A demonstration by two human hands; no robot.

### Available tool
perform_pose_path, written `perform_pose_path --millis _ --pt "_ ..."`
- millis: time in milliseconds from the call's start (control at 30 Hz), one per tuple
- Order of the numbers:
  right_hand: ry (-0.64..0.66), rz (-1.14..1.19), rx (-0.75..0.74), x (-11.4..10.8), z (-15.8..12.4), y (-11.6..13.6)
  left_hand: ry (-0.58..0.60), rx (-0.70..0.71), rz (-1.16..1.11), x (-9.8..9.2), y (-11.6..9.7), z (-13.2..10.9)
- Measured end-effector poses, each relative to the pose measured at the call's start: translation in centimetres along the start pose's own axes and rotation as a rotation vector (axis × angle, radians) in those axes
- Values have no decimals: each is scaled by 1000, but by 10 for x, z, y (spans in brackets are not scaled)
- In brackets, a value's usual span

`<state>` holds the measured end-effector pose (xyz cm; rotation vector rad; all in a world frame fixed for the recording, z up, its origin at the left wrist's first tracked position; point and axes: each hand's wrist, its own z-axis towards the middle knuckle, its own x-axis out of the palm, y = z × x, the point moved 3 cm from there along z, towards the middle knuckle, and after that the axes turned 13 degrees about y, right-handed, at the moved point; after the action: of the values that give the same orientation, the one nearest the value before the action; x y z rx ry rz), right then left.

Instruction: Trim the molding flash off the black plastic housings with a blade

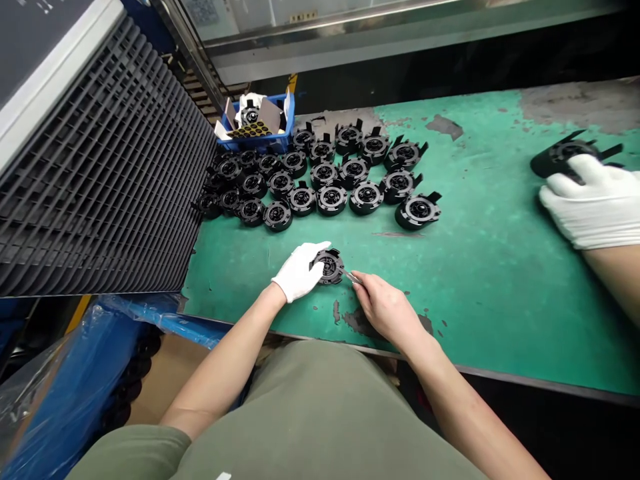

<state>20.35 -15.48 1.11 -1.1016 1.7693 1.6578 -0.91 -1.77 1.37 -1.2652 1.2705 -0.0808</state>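
My left hand (299,272), in a white glove, is wrapped round a round black plastic part (329,266) that rests on the green table (480,280) near its front edge. My right hand (384,308) is bare and pinched on a thin metal tool (350,275) whose tip touches the right side of that part. Several more of the same black round parts (325,177) lie in rows farther back on the table.
A small blue bin (258,127) with cards and small items stands at the back left. A large black slatted panel (95,173) leans at the left. Another person's white-gloved hand (593,203) holds a black part (567,155) at the right. Blue plastic wrap (75,380) lies below left.
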Motion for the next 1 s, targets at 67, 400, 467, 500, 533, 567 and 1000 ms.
perform_pose_path --millis 67,400,467,500,533,567,1000 --pt "-1 -12 9 2 0 1 0 -1 1 0 0 0" --pt "-8 -4 -20 -6 -1 2 -4 13 6 1 -1 -3" --pt "-10 2 -21 -8 -1 1 -11 18 3 1 -1 -4" --pt "-9 5 -23 -8 -1 1 -16 22 1 1 -1 -4" --pt "-8 8 -25 -9 -1 2 -21 26 -2 2 -1 -4" --pt "-9 13 -29 -9 -2 2 -26 32 -6 2 -1 -4" --pt "-40 106 -94 -27 -17 8 -132 144 -105 -6 -5 -43"
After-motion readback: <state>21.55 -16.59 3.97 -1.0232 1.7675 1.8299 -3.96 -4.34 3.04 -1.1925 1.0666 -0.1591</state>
